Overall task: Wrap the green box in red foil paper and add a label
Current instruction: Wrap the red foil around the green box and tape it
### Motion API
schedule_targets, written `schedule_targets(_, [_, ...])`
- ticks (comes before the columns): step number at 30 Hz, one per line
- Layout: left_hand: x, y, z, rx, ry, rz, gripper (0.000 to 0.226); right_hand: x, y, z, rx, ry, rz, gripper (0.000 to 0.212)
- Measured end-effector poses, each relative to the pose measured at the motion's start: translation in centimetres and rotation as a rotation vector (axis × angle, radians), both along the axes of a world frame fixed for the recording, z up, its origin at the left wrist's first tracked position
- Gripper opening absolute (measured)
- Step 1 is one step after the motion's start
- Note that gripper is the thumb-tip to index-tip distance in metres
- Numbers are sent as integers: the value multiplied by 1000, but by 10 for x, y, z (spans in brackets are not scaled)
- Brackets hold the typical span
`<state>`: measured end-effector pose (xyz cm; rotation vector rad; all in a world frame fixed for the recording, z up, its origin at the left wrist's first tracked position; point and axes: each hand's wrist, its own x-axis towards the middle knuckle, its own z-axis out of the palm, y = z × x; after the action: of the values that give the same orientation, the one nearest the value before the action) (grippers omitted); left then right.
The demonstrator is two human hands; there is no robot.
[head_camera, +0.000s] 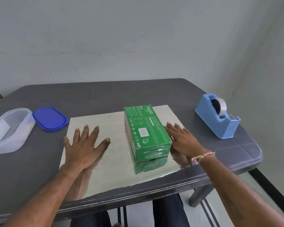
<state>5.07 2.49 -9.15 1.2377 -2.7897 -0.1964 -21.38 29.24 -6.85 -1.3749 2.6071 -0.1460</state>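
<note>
On the surface, left hand and right hand press the foil flat, fingers straight, probably to keep it smooth under the box.

Box on foil sheet, container left, tape dispenser right

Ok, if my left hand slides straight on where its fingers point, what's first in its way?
Likely nothing: the left hand points over foil paper, then bare table; the green box sits to its right, blue lid left.
</note>
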Motion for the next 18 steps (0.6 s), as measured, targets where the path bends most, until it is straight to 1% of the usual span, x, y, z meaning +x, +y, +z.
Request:
schedule_targets(3, [-2, -7, -1, -14, -16, -24, 100, 6, 8, -3, 43, 44, -19, 58])
schedule_targets(6, [-4, -15, 1, -14, -21, -55, 108, 13, 16, -4, 45, 69, -33, 63])
schedule_targets(9, [-5, -12, 6, -22, -33, -61, 111, 14, 21, 3, -22, 63, -56, 56])
schedule_targets(11, [-5, 0, 4, -55, 7, -69, 109, 8, 16, 8, -95, 36, -101, 56])
schedule_targets(12, [-4, 6, 1, -61, 22, -79, 107, 6, 12, 7, -96, 21, -105, 57])
schedule_targets(16, [-1, 9, -7, -10, 9, -65, 100, -1, 2, -5, 0, 44, -45, 58])
schedule_targets(18, [-1, 2, -6, -19, 11, -62, 95, -1, 3, -7, 5, 53, -53, 58])
